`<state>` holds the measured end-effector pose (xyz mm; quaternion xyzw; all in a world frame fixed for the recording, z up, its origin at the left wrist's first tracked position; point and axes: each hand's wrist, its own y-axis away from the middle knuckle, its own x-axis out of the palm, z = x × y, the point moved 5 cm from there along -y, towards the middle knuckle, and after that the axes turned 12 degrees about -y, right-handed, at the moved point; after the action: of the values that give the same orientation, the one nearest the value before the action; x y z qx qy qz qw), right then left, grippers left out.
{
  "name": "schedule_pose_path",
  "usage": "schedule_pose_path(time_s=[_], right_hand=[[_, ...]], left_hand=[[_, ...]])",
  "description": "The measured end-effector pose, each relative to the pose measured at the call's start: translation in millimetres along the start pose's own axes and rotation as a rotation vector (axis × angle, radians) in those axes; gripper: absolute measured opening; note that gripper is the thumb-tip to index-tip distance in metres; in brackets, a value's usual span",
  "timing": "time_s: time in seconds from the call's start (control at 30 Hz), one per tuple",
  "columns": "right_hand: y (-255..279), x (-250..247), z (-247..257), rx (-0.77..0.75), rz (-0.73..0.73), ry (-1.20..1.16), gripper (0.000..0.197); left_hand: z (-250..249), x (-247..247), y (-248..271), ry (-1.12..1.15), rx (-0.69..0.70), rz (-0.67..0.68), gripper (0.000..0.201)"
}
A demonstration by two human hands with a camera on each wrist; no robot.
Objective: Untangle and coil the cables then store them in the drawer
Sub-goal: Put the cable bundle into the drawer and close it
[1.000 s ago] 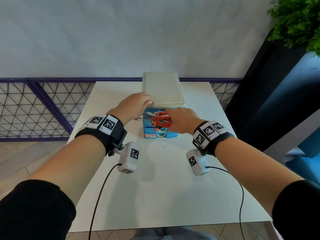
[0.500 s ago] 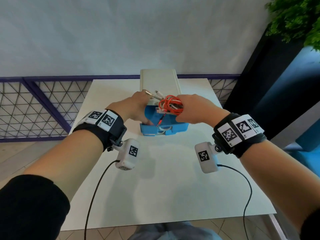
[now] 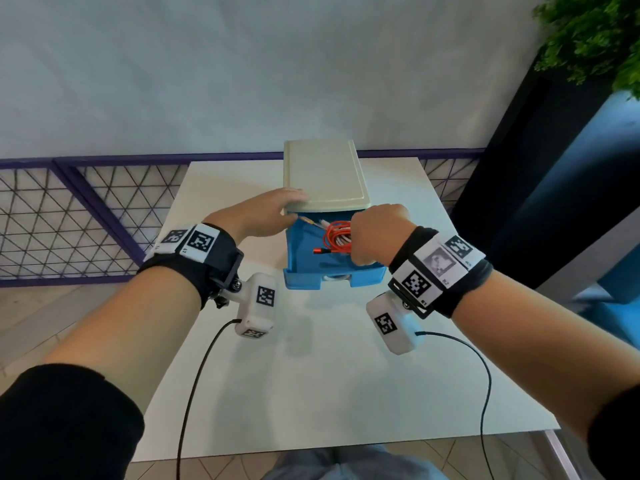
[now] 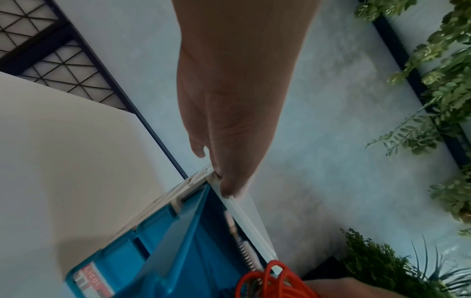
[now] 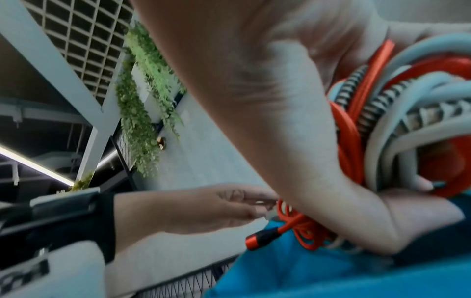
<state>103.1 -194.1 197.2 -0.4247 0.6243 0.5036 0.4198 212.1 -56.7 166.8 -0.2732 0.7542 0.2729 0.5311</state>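
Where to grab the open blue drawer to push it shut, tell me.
Take the blue drawer by its front lip, at the handle recess in the middle, coming from the near side. It juts toward the person, and that recess is free, while the right hand holds the cable bundle inside it.

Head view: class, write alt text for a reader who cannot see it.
A person's right hand lowers a coiled bundle of orange and white cables into an open blue drawer, while the left hand rests on the front corner of the cream-topped drawer unit on a white table.
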Motion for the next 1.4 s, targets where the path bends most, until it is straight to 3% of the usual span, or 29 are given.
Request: schedule_pose_path(time_s=[0.23,0.47,0.63,0.7,0.83,0.97,1.4], right_hand=[[-16.5,8.2,17.0,0.021,-0.044,-0.047,0.009],[-39.5,23.5,33.0,0.062,-0.027,-0.132,0.041],[-33.6,30.5,26.8,0.148,-0.148,-0.314,0.090],[-30.2,38.7,27.3,0.121,-0.206,-0.406,0.098],[-22.4,55.3,25.9,0.033,-0.323,-0.617,0.085],[-25.0,73.6,35.6,-0.111,-0.277,-0.503,0.073],[-42.3,60.7,40.3,0.022,-0.296,-0.604,0.073]], left_hand=[[-3.3,2.5,3.1,0.047,0.075,-0.023,0.039],[-11.9,6.9,8.9,-0.009,0.046,0.011,0.037],[-15.9,19.5,9.1,-0.072,0.014,-0.016,0.056],[-15.0,25.6,7.5,-0.111,0.025,-0.065,0.057],[-15.6,30.4,6.9,-0.177,0.012,-0.176,0.047],[-17.6,32.8,8.1,-0.170,0.008,-0.228,0.038],[-10.5,16.2,7.1,-0.043,0.013,-0.158,0.033]])
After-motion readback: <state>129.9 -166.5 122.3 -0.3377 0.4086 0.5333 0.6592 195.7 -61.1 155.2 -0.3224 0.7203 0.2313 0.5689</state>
